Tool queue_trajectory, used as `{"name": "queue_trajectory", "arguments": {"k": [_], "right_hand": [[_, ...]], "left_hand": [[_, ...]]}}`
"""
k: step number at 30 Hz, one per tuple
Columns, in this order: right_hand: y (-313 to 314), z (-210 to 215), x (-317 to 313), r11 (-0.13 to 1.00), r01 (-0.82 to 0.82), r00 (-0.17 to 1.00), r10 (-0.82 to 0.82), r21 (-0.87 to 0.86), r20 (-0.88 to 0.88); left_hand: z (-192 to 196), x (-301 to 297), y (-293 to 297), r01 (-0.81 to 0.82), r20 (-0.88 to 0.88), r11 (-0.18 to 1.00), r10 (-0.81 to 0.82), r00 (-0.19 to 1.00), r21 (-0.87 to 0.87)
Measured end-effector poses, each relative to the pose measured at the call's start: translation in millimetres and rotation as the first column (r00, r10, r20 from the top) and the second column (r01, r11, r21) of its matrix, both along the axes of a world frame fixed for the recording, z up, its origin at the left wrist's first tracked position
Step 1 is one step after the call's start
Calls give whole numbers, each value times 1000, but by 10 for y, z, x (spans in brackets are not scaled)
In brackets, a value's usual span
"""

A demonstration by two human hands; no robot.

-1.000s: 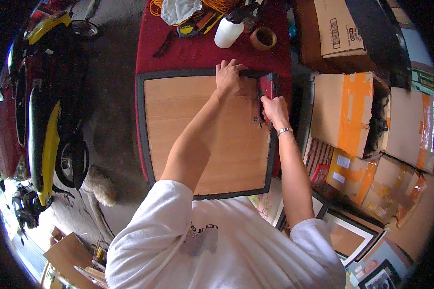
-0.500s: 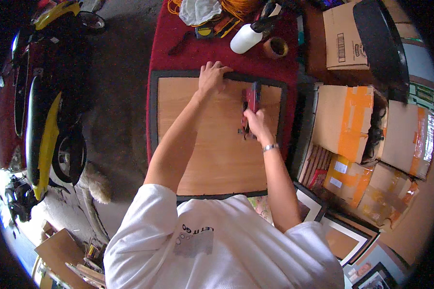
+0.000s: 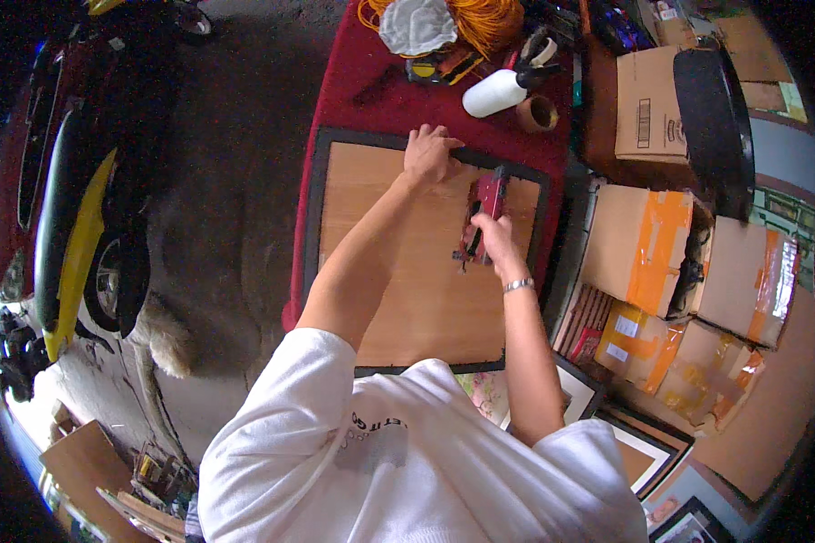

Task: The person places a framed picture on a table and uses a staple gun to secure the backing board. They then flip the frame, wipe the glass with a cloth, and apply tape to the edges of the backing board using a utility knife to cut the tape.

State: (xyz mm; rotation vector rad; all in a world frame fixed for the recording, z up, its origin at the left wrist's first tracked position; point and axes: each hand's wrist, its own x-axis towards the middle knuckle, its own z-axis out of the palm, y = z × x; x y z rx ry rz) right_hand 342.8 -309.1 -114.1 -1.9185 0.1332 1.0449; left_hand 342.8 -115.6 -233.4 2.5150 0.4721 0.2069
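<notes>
A red staple gun point(image 3: 485, 213) stands on the wooden backing board point(image 3: 407, 271) of a black-edged frame point(image 3: 315, 217), near its far right corner. The right hand point(image 3: 496, 242) has its grip wrapped tight around the gun. The left hand point(image 3: 428, 154) lies flat, fingers spread, on the far edge. The frame rests on a red-covered surface point(image 3: 371, 95); a white bottle point(image 3: 495, 92) and tape roll point(image 3: 538, 113) lie beyond.

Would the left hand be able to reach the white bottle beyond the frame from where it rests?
Probably yes: the left hand rests at the frame's far edge, and only bare red cloth lies before the white bottle.
</notes>
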Motion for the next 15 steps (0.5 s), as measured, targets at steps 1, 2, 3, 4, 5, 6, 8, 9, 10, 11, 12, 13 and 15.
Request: {"name": "queue_trajectory", "arguments": {"k": [1, 2, 3, 4, 5, 6, 8, 9, 10, 11, 12, 13, 15], "right_hand": [[2, -16, -100, 1000, 6, 999, -6, 8, -40], [21, -48, -241, 1000, 3, 998, -2, -14, 61], [85, -88, -330, 999, 33, 999, -33, 7, 37], [142, -118, -420, 998, 59, 998, -59, 30, -1], [232, -145, -452, 1000, 23, 1000, -23, 5, 19], [353, -176, -451, 1000, -17, 999, 18, -8, 32], [593, -203, -404, 998, -57, 998, 58, -19, 30], [689, -195, -362, 998, -54, 998, 54, -20, 12], [772, -183, -321, 998, -62, 998, 62, -8, -8], [856, -178, -285, 997, -61, 998, 62, -48, 18], [929, -169, -230, 994, -64, 997, 68, -89, 41], [984, -166, -202, 991, -76, 994, 83, -109, 65], [1023, -141, -135, 974, -68, 996, 80, -217, 45]], "left_hand": [[-5, -51, 64, 15, -3, 1000, -15, 1000, 2], [-11, -124, 121, 38, -8, 999, -38, 999, 3], [-13, -220, 202, 62, -14, 998, -62, 998, 5], [-19, -319, 349, 35, -63, 999, -35, 997, -1], [-18, -471, 478, -26, -29, 999, 27, 999, 31], [-12, -581, 604, -77, -41, 995, 79, 996, 59], [3, -674, 751, -81, -66, 994, 86, 994, 75], [10, -694, 795, -65, -77, 996, 70, 995, 68], [15, -696, 821, -36, -89, 999, 40, 995, 38], [15, -709, 837, -37, -95, 999, 41, 995, 40], [15, -703, 847, -29, -97, 999, 32, 995, 28], [13, -700, 846, -31, -98, 999, 32, 995, 17], [18, -704, 843, -45, -36, 999, 45, 998, 9]]}}
